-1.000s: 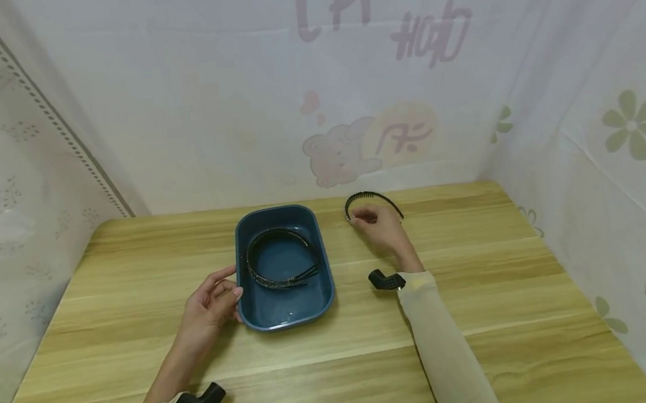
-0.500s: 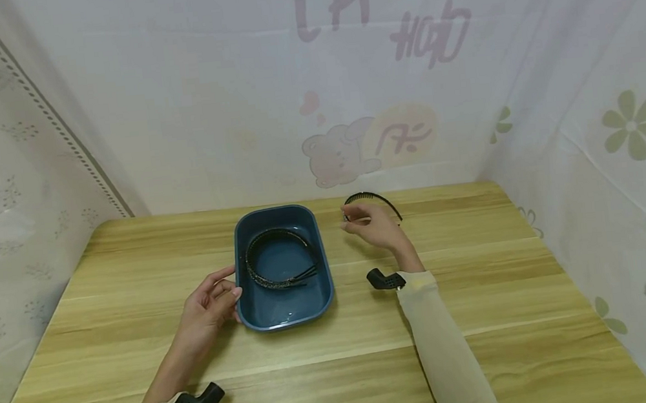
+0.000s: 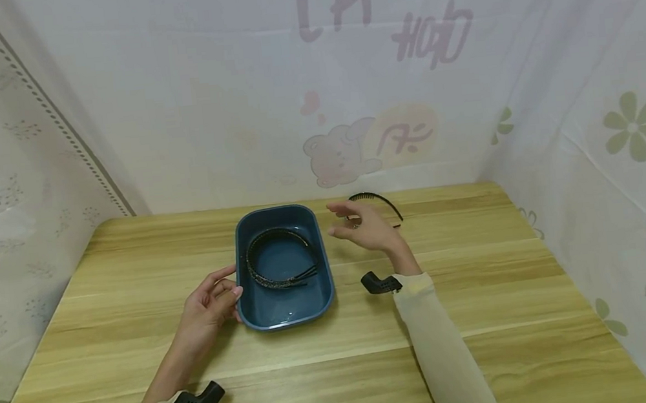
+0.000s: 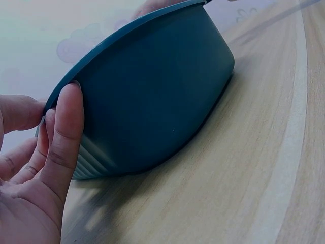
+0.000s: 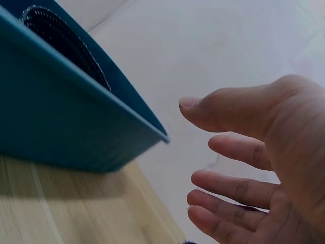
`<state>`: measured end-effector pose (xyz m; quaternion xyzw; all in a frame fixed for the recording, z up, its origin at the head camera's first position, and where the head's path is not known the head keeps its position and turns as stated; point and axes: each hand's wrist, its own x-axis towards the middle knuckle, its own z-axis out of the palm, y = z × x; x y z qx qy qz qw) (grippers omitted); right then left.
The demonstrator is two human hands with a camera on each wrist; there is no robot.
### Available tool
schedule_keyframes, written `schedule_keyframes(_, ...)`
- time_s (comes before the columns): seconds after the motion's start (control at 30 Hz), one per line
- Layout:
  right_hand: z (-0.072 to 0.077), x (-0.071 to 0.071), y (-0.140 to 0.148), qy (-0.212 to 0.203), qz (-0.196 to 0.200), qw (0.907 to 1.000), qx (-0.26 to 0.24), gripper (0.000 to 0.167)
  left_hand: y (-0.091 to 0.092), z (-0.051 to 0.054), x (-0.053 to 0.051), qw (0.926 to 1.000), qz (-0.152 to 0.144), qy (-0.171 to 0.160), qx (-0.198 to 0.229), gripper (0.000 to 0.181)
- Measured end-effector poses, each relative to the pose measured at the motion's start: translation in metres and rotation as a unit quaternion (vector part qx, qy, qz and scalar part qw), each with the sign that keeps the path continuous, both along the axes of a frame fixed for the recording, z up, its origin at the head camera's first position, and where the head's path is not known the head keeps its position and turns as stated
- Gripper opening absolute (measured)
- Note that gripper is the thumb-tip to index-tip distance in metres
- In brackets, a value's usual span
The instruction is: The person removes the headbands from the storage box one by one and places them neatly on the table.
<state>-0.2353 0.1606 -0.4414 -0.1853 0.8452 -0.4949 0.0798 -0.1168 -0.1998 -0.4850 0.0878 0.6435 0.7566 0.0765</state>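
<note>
A blue plastic basin (image 3: 288, 325) stands on the table with several black headbands (image 3: 272, 284) nested inside, some with a glittery surface. My left hand (image 3: 210, 303) pinches its left rim between thumb and fingers; in the left wrist view a finger presses the outer wall (image 4: 152, 96) below the rim. Right of the basin, my right hand (image 3: 366, 226) hovers with thumb and fingers apart and nothing between them. Behind that hand another black headband (image 3: 384, 198) with comb teeth lies on the table, partly hidden by it. The right wrist view shows the empty hand (image 5: 254, 168) beside the basin.
The wooden table (image 3: 318, 390) ends at a back edge, where a printed white cloth (image 3: 203, 109) hangs. Similar cloth hangs at both sides. Each wrist bears a black camera mount, one on the left (image 3: 197, 400) and one on the right (image 3: 381, 283).
My right hand has moved left, away from the headband's near end and towards the basin, its fingers parting wider. The headband stays on the table. My left hand and the basin hold still.
</note>
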Motion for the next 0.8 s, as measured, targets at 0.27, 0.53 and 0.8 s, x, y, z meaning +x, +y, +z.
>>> schedule_keyframes(0.27, 0.007, 0.007, -0.016, -0.010, 0.018, 0.9998, 0.005, 0.065, 0.000, -0.001, 0.000, 1.0000, -0.001, -0.003, 0.004, 0.051)
schedule_keyframes(0.53, 0.010, 0.011, -0.029, 0.008, 0.063, 0.9980, -0.001, 0.065, 0.000, -0.001, 0.000, 1.0000, 0.003, -0.001, -0.003, 0.051)
schedule_keyframes(0.8, 0.016, 0.020, -0.040, 0.016, 0.078, 0.9965, 0.024, 0.068, 0.001, 0.000, 0.000, 1.0000, 0.004, -0.005, -0.003, 0.052)
